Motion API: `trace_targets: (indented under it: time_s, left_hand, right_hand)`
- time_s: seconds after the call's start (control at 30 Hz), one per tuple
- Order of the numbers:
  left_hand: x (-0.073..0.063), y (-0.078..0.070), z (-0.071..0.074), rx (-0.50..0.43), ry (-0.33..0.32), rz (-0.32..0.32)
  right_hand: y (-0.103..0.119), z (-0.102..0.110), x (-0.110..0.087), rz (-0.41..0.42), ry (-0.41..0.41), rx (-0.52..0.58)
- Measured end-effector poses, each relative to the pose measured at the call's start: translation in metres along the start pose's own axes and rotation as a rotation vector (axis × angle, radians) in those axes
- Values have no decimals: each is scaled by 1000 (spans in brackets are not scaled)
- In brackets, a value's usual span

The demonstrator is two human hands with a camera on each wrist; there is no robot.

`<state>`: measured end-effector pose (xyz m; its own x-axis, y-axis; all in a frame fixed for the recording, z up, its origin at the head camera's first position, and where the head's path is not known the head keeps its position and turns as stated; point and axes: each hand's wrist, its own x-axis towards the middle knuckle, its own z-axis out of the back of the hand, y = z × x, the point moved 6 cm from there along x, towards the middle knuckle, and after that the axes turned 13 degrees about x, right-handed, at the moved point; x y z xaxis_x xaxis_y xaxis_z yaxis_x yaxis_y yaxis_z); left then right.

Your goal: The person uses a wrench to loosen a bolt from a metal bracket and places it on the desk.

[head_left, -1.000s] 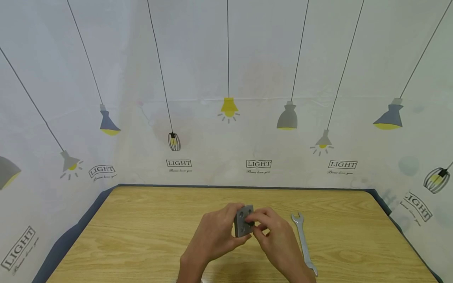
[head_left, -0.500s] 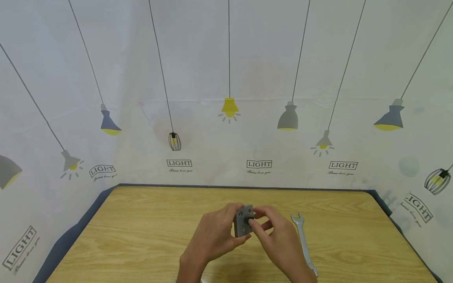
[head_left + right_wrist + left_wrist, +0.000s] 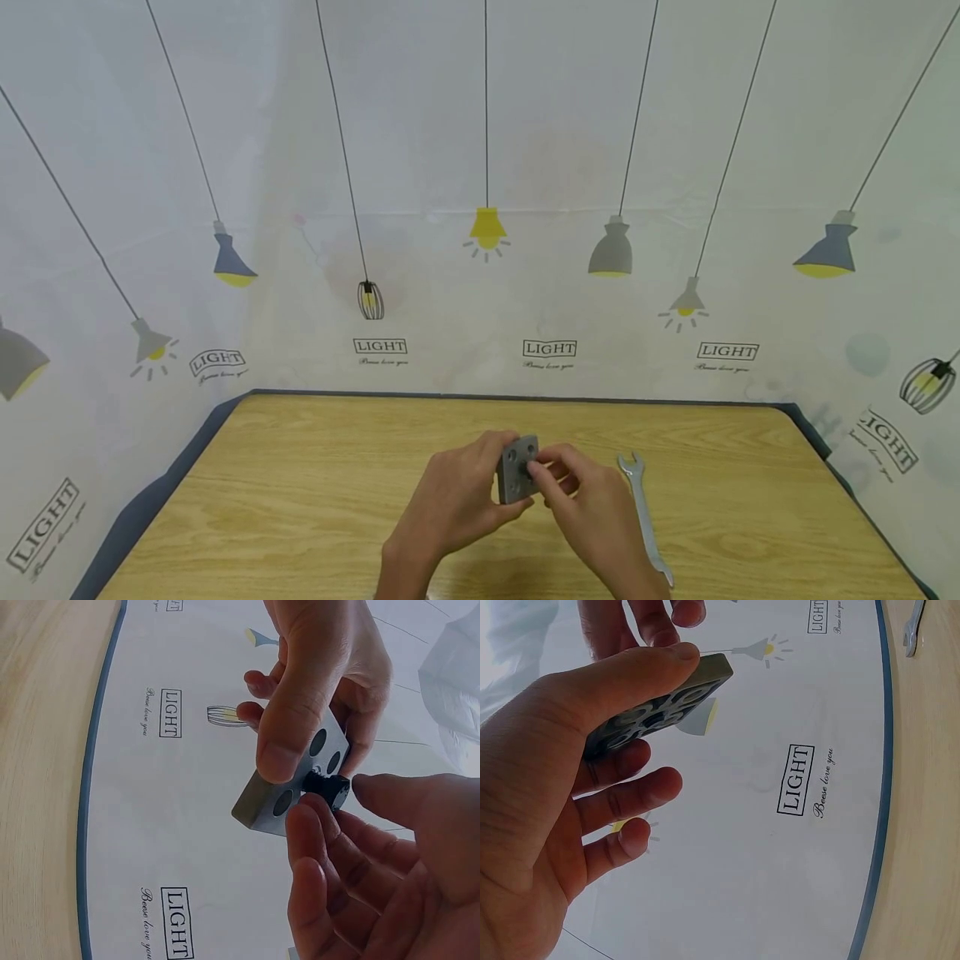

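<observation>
My left hand (image 3: 453, 492) grips a grey metal block (image 3: 509, 482) by its edges, raised above the table. Several round holes (image 3: 283, 802) show on the block's face in the right wrist view. A black bolt (image 3: 340, 793) sits partly in one hole, its threads visible and its head standing out from the face. The right hand (image 3: 592, 504) has thumb and fingertips around the bolt head. In the left wrist view the thumb lies along the block's edge, and the recessed back of the block (image 3: 652, 716) shows. How deep the bolt goes is hidden.
An open-ended wrench (image 3: 643, 517) lies on the wooden table (image 3: 300, 483), just right of the right hand. Behind the table and along its sides stands a white curtain (image 3: 442, 167) printed with lamps.
The right hand's thumb and fingers have shifted around the bolt head, from fingers over it to thumb in front. The left hand and block have stayed nearly still.
</observation>
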<state>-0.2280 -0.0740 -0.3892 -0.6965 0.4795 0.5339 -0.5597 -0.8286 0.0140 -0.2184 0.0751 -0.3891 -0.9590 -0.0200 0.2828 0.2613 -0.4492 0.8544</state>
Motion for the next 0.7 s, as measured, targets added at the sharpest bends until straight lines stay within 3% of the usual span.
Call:
trace_targets:
  time_s: [0.7]
  left_hand:
    - [0, 1, -2, -14, 27, 6]
  right_hand:
    - [1, -2, 0, 19, 27, 4]
